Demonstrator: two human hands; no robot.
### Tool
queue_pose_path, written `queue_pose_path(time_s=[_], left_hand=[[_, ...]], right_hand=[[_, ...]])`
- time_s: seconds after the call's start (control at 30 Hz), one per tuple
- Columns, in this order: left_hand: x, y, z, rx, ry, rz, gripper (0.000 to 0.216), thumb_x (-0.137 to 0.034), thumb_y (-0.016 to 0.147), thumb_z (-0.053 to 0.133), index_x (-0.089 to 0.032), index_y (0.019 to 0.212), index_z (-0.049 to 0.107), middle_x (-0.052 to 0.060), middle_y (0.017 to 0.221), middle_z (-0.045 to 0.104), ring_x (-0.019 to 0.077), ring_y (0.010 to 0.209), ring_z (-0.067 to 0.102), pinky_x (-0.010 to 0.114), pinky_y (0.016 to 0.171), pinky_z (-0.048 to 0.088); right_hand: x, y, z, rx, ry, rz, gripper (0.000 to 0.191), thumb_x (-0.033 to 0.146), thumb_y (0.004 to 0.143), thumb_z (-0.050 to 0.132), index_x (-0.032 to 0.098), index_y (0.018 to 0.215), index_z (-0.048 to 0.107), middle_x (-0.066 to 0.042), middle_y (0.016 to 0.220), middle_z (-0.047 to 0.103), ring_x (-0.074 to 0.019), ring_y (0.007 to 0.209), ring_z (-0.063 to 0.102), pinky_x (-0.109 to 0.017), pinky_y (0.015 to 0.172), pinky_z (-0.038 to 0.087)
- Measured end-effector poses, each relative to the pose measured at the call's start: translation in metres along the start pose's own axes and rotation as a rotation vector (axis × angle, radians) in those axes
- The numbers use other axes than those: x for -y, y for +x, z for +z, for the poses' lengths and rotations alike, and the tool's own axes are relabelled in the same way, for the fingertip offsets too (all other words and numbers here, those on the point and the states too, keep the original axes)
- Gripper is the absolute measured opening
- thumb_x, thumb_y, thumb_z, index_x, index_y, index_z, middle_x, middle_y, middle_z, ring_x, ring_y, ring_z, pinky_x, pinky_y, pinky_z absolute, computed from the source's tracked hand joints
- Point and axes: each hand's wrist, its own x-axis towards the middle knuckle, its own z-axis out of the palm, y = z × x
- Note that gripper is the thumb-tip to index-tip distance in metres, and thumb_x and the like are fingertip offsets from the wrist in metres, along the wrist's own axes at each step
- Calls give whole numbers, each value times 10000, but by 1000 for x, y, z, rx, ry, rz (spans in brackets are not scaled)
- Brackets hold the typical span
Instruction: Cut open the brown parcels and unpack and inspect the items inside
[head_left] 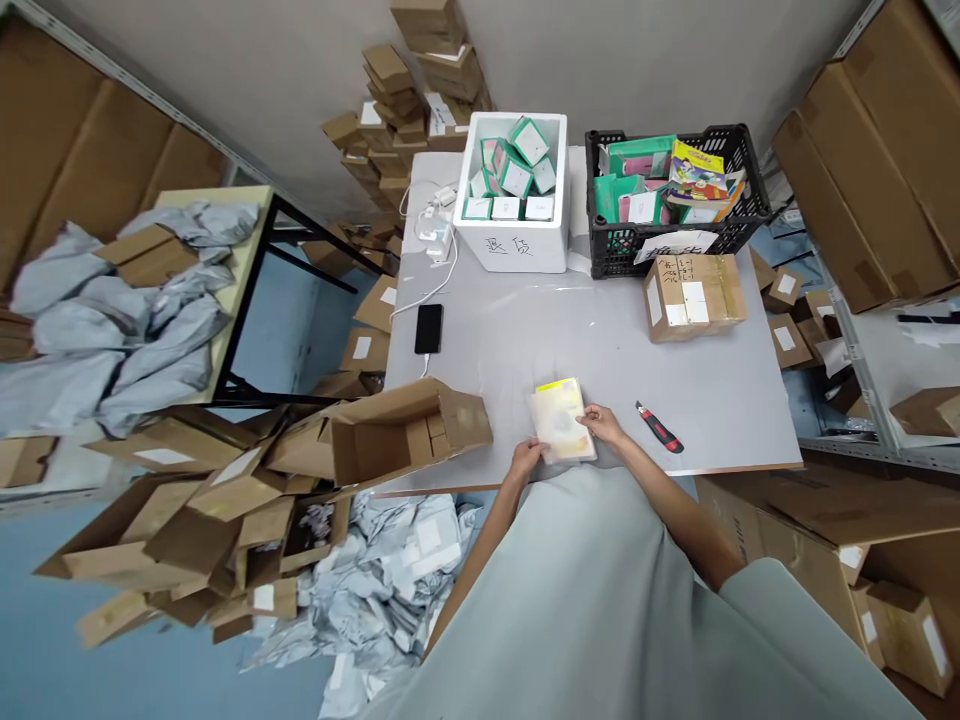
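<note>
Both hands are on it: the flat, pale rectangular packet in clear, glossy film with a bright yellow strip at its top [562, 415] sits at the near edge of the smooth grey tabletop [517, 325], just in front of the body. The right hand [604, 424] closes thumb and finger in a narrow pinch on its right side; the left hand [528, 458] curls in at the lower left edge, nearly closed on it, fingers underneath hidden. A light, even pinch looks best here, since slick film likely slips or creases under pressure; holding opposite edges keeps it flat. Well to the right lies a slim red-and-black utility knife [660, 428], apart from both hands. Leftward gapes an open brown cardboard box [397, 440], stiff-walled; beyond stand a thick-walled white foam box [512, 248] and a latticed black plastic crate [609, 252].
</note>
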Motion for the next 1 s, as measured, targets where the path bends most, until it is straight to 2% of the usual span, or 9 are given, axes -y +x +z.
queue_pose_path(time_s=[0.17, 0.27, 0.37, 0.47, 0.57, 0.67, 0.77, 0.9, 1.0], left_hand=[[-25, -15, -11, 70, -291, 54, 423, -539, 809, 802, -232, 1095, 743, 104, 1198, 834, 262, 1195, 779, 365, 988, 644], [-47, -24, -24, 170, -380, 39, 514, -686, 885, 755, -220, 1098, 787, 150, 1190, 845, 322, 1215, 787, 420, 1005, 667], [-68, -34, -30, 296, -464, 41, 654, -753, 889, 779, -175, 1194, 799, 168, 1167, 856, 362, 1186, 805, 465, 1035, 675], [-81, -46, -28, 298, -506, 89, 743, -652, 780, 950, -176, 1318, 757, 155, 1205, 858, 348, 1128, 829, 477, 1024, 688], [-86, -55, -22, 259, -548, 115, 731, -671, 778, 955, -163, 1271, 773, 158, 1162, 866, 338, 1100, 839, 469, 1005, 695], [-88, -60, -18, 224, -601, 117, 653, -677, 833, 915, -161, 1215, 794, 148, 1133, 872, 330, 1101, 840, 459, 1013, 695], [-88, -61, -19, 213, -624, 100, 599, -648, 865, 898, -158, 1197, 798, 144, 1158, 871, 326, 1095, 840, 455, 1017, 696], [-87, -59, -21, 242, -616, 62, 575, -649, 922, 836, -142, 1192, 805, 173, 1151, 865, 355, 1113, 834, 474, 1005, 697], [-85, -54, -24, 125, -564, 53, 495, -568, 933, 841, -152, 1198, 801, 169, 1165, 857, 328, 1109, 827, 459, 1015, 686]], right_hand=[[7, -31, -19, 73, 4, -252, 339, 536, 753, 873, 239, 851, 742, 2, 844, 613, -189, 831, 609, -282, 724, 521], [8, -51, -29, 88, -9, -359, 240, 481, 833, 781, 249, 889, 811, -61, 1078, 635, -237, 1073, 664, -318, 845, 569], [7, -61, -32, 50, 7, -357, 215, 438, 845, 718, 248, 829, 818, -81, 1140, 647, -261, 1133, 677, -349, 890, 584], [8, -65, -29, 17, 27, -333, 247, 439, 863, 659, 248, 856, 815, -83, 1095, 707, -266, 1071, 687, -380, 904, 593], [12, -67, -28, -22, 81, -292, 329, 439, 854, 692, 245, 1099, 799, -81, 1137, 766, -260, 1056, 704, -393, 952, 601], [19, -71, -29, -46, 175, -287, 591, 438, 830, 796, 262, 1383, 685, -90, 1239, 782, -256, 1098, 730, -375, 956, 616], [26, -75, -30, -25, 284, -226, 845, 496, 812, 873, 287, 1566, 555, -82, 1209, 819, -272, 1107, 768, -379, 933, 641], [37, -79, -31, 65, 316, -67, 786, 624, 760, 921, 246, 1408, 686, -97, 1189, 855, -304, 1034, 806, -372, 826, 646], [45, -83, -36, 54, 296, -72, 682, 683, 760, 906, 236, 1250, 746, -102, 1214, 857, -315, 1063, 805, -364, 821, 635]])
